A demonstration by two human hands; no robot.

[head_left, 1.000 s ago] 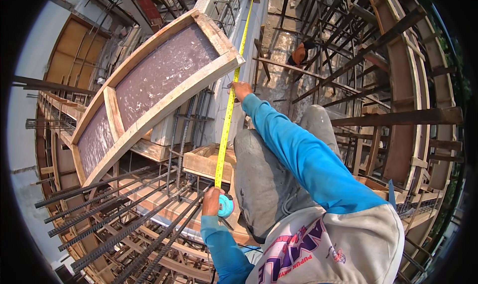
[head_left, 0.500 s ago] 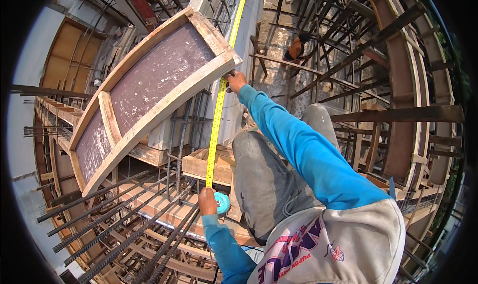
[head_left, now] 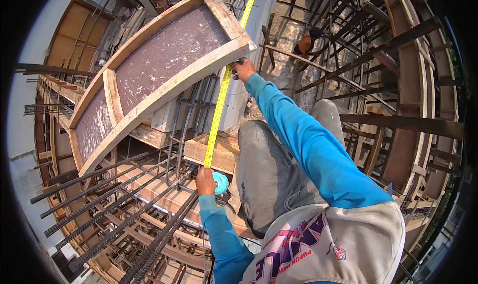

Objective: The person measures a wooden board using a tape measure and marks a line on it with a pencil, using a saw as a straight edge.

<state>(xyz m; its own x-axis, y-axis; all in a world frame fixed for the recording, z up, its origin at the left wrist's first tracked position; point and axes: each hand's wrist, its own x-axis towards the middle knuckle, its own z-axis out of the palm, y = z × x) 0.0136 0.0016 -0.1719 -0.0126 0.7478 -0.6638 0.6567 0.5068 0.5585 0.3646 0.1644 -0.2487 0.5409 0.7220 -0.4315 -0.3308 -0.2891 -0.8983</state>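
My left hand [head_left: 204, 182] is closed on a turquoise tape measure [head_left: 220, 183], low in the middle. Its yellow blade [head_left: 216, 117] runs up and away, passes beneath the corner of a formwork panel and shows again beyond it. This curved panel [head_left: 167, 57] has a dark plywood face framed with pale timber strips. With my right arm stretched forward, my right hand [head_left: 244, 69] is closed at the panel's near right edge, right beside the blade. The panel's edge hides some of its fingertips.
Ribbed steel bars [head_left: 107, 197] stick out at lower left. A wooden box form [head_left: 211, 152] stands beside my knee. Timber props and a thick beam [head_left: 403, 124] cross the right side. Far below, a person in orange [head_left: 305, 44] is among the props.
The panel, both hands and the tape sit slightly higher in the picture, as do the surroundings; the view has shifted. Both hands keep their hold, and the blade remains stretched out.
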